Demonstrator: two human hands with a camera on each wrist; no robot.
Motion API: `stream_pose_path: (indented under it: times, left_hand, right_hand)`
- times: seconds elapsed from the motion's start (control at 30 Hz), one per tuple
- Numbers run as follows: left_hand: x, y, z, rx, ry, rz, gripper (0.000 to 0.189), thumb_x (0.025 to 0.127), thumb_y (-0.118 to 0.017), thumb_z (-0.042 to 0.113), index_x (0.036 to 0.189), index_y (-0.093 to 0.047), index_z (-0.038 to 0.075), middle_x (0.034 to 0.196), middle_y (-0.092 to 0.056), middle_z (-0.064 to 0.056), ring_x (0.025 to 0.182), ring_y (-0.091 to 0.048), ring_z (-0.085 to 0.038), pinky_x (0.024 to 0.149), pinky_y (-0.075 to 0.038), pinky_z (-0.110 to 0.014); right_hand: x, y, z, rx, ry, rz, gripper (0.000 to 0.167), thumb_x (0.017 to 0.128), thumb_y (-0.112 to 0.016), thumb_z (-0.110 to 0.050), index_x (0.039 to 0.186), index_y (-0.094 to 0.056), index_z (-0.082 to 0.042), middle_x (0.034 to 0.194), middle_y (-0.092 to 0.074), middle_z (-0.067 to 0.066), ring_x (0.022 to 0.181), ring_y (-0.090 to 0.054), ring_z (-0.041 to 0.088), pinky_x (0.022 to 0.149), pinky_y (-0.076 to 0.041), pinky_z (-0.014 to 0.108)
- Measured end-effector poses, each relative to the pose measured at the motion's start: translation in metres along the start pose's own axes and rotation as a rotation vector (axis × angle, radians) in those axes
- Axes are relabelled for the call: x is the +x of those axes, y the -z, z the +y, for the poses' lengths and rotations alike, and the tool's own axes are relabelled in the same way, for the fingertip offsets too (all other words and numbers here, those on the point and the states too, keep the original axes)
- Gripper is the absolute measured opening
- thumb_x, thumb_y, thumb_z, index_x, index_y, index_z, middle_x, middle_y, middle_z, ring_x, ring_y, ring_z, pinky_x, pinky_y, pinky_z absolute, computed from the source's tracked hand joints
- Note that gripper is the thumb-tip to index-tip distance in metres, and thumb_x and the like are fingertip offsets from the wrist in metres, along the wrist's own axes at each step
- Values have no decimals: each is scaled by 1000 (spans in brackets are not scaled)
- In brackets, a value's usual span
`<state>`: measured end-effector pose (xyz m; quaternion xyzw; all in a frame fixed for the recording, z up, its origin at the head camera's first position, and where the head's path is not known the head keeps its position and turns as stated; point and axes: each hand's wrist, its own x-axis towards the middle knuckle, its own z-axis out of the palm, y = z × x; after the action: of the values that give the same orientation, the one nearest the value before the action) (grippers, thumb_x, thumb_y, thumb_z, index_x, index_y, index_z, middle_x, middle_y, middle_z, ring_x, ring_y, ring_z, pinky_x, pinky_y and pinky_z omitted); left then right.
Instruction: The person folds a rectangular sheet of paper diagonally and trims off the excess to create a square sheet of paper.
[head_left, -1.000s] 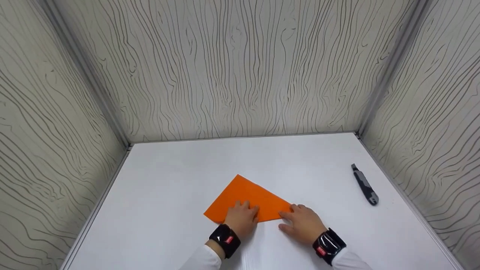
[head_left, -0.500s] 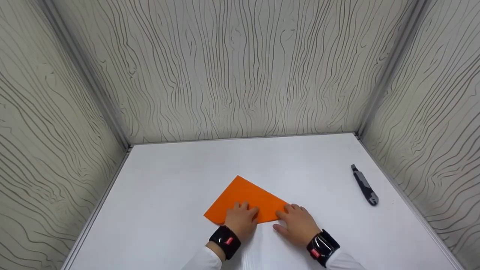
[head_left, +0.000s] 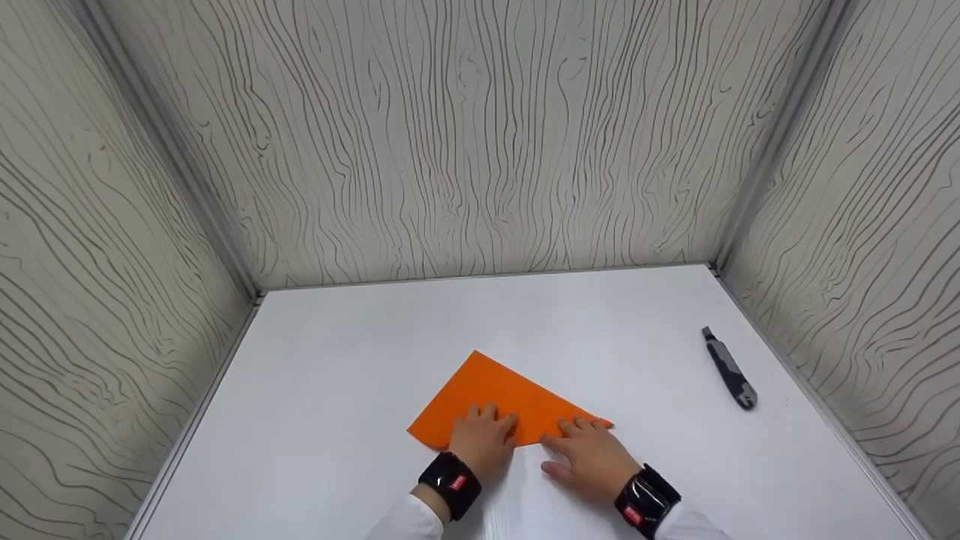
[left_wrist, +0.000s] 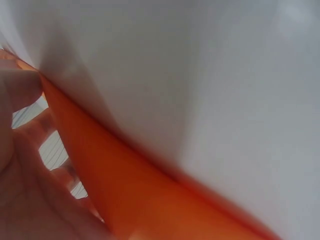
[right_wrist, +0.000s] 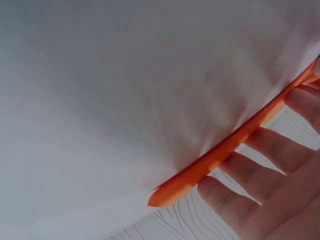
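Observation:
An orange sheet of paper [head_left: 495, 394], folded into a triangle, lies flat on the white table [head_left: 360, 352] near its front middle. My left hand [head_left: 484, 435] presses flat on the paper's near edge, fingers straight. My right hand [head_left: 592, 450] lies beside it with straight fingers pressing the paper's right part, near its right tip. In the left wrist view the orange paper [left_wrist: 140, 190] runs under the left hand's fingers [left_wrist: 20, 90]. In the right wrist view the paper's thin edge [right_wrist: 225, 150] shows below the spread fingers [right_wrist: 270, 150] of the right hand.
A dark utility knife [head_left: 729, 369] lies on the table at the right, near the right wall. Wood-grain panels [head_left: 465, 135] enclose the table at the back and on both sides.
My right hand has slid left along the paper's near edge, uncovering the paper's right tip. The left hand and the knife have stayed in place.

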<state>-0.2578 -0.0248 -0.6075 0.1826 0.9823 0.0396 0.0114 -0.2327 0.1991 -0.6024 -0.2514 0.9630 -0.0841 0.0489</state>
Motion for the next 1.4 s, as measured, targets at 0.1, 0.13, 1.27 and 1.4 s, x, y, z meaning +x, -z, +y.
stream_pose_path:
  times: [0.1,0.13,1.27,1.4]
  left_hand:
    - [0,1,1,8,3,-7,41,107,-67,44,147,-68,34,137,-67,-8,118,-61,-33,95,-60,-53]
    - [0,1,2,20,4,-8,41,107,-67,45,147,-68,35,137,-68,-7,118,-61,-33,95,-60,-53]
    - [-18,7,22,394,-286,-37,30,105,-73,30,135,-73,31,108,-75,4,90,-70,-13,79,-64,-28]
    - [-23,6,20,328,-248,-47,34,105,-72,32,139,-71,31,114,-74,1,93,-71,-16,78,-65,-33]
  right_hand:
    - [1,2,-1,25,-15,-24,51,104,-67,-53,142,-73,-19,148,-66,23,137,-60,50,115,-45,70]
    - [2,2,-1,29,-15,-26,50,105,-67,-52,142,-73,-19,148,-66,23,136,-61,50,115,-45,70]
    - [2,0,3,18,20,-11,46,106,-65,-51,141,-74,-22,148,-66,24,134,-64,48,112,-50,67]
    - [2,2,3,21,20,-1,47,106,-65,-52,141,-74,-21,147,-67,24,134,-64,50,111,-50,68]
